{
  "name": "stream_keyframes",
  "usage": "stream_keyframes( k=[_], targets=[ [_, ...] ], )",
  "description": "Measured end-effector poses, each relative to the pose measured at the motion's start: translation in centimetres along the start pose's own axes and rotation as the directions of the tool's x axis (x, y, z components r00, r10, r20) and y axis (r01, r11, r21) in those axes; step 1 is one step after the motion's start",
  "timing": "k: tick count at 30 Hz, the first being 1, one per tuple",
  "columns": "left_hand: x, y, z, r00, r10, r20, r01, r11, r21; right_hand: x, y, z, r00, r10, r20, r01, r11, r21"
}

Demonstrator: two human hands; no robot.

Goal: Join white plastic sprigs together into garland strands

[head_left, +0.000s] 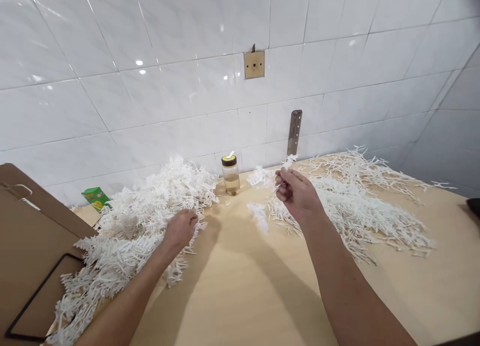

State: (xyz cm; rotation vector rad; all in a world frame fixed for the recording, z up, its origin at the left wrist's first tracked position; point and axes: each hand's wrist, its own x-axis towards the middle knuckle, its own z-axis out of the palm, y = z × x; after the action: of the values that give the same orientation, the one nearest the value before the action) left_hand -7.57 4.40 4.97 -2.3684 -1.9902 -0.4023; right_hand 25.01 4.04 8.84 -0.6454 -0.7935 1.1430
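Observation:
My right hand (298, 193) is raised over the table, thumb and fingers pinched on a small white branching sprig (290, 160) whose frilly tip sticks up above them. On the other side, my left hand (182, 231) rests at the right edge of a big heap of fluffy white sprigs (150, 206). Its fingers are curled closed, and white strands show beside the fingertips; what lies between them is hidden. Beneath and behind my right forearm spreads a flatter pile of white sprigs (360, 211), with bare branching stems (352, 163) at its far side.
A lidded jar of yellowish liquid (231, 178) stands near the tiled wall. Small whitish bits (258, 216) lie on the wooden table (240, 286). At left are a cardboard box (33, 246) and a green packet (95, 198). A metal strip (294, 131) leans against the wall.

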Motion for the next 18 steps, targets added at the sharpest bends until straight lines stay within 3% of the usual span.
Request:
stream_keyframes(
  k=[2, 6, 8, 10, 12, 15, 16, 18],
  targets=[
    [0.5, 2.4, -1.7, 1.0, 0.005, -0.023, -0.009, 0.987, -0.158, -0.4, 0.5, 0.6, 0.995, 0.019, 0.101, -0.006, 0.992, -0.125],
    [-0.7, 8.7, -4.0, 0.963, 0.053, -0.264, -0.182, 0.85, -0.494, -1.1, 1.0, 1.4, 0.948, 0.105, 0.299, 0.015, 0.928, -0.371],
    [-1.4, 11.3, -4.1, 0.919, 0.191, -0.344, -0.356, 0.779, -0.517, -1.4, 1.1, 1.6, 0.902, 0.168, 0.398, 0.028, 0.897, -0.442],
    [-1.5, 13.0, -3.5, 0.892, 0.316, -0.325, -0.448, 0.723, -0.526, -1.8, 1.0, 1.9, 0.844, 0.217, 0.491, 0.06, 0.87, -0.489],
    [-1.0, 13.8, -2.6, 0.928, 0.307, -0.213, -0.368, 0.653, -0.662, -2.2, 0.9, 2.1, 0.796, 0.244, 0.554, 0.124, 0.83, -0.544],
    [0.1, 13.9, -1.3, 0.967, 0.246, -0.068, -0.171, 0.429, -0.887, -2.5, 0.5, 2.1, 0.756, 0.295, 0.585, 0.19, 0.756, -0.626],
    [0.3, 13.7, -1.0, 0.973, 0.229, -0.019, -0.104, 0.366, -0.925, -2.4, 0.3, 2.0, 0.763, 0.293, 0.577, 0.189, 0.752, -0.631],
    [0.6, 13.1, -0.7, 0.985, 0.148, 0.092, 0.05, 0.267, -0.962, -2.1, -0.2, 1.4, 0.835, 0.216, 0.507, 0.17, 0.774, -0.61]
  ],
)
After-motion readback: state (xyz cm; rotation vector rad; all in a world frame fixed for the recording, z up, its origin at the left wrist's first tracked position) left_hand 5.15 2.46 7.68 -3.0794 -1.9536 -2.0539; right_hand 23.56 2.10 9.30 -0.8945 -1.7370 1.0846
